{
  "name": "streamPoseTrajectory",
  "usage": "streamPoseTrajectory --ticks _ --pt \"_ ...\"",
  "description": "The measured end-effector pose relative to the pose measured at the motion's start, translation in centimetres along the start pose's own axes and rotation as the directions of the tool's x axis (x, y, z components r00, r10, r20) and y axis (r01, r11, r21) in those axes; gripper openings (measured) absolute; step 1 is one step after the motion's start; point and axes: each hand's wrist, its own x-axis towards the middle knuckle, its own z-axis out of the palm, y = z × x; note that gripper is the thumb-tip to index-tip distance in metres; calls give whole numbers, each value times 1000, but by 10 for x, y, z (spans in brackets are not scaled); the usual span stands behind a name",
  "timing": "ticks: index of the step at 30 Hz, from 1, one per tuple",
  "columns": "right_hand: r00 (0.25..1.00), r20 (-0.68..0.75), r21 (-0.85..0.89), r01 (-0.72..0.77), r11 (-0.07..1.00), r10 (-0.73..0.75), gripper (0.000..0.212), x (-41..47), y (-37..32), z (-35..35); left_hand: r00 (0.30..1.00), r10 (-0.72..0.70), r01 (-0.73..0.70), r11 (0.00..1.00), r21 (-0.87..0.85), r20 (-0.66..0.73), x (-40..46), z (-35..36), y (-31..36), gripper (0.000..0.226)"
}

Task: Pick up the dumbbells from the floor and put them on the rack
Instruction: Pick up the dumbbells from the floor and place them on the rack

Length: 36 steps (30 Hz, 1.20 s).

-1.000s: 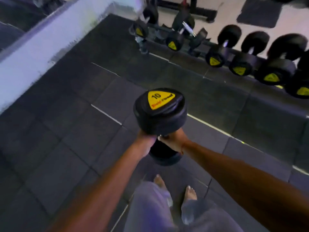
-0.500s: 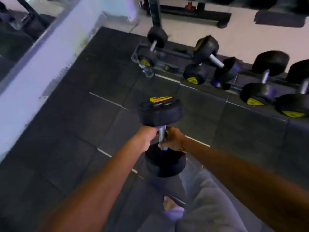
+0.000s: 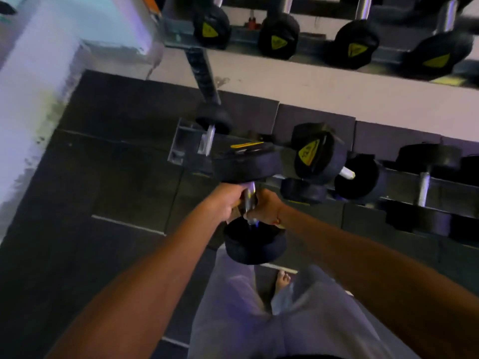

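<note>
I hold a black dumbbell (image 3: 247, 165) with a yellow label upright in front of me, its steel handle between both hands. My left hand (image 3: 224, 200) grips the handle from the left and my right hand (image 3: 264, 207) from the right. Its lower head (image 3: 255, 243) hangs above my legs. Just beyond it is the lower tier of the dumbbell rack (image 3: 181, 143), holding a small dumbbell (image 3: 213, 123) at its left end and a tilted one with a yellow label (image 3: 317, 154) to the right. The upper tier (image 3: 178, 35) carries several more.
A white wall (image 3: 33, 81) runs along the left. Dark rubber tiles (image 3: 103, 182) cover the floor up to the rack. More dumbbells (image 3: 425, 177) fill the lower tier at the right. My bare foot (image 3: 282, 279) and grey trousers are below the hands.
I have walked toward the rack, which now lies close under the held dumbbell. The dumbbell has tipped so its top label faces away. Both hands keep their grip.
</note>
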Motion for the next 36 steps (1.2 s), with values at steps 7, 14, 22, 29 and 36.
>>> streamPoseTrajectory --ticks 7,14,22,29,36 --pt "964 -82 75 -247 966 252 48 136 -24 -61 991 -18 1 992 127 133 134 12 106 23" --pt "917 -94 175 -369 913 388 46 231 12 -81 979 -112 72 972 224 169 249 41 122 24" --pt "866 -29 255 -477 841 499 52 309 54 -63 957 -246 190 931 312 153 331 46 115 29" --pt "847 -39 300 -496 815 530 40 318 53 -40 950 -258 182 913 364 174 342 34 107 27" --pt "828 -7 480 -489 728 561 48 314 52 -33 968 -207 134 905 403 142 342 34 101 40"
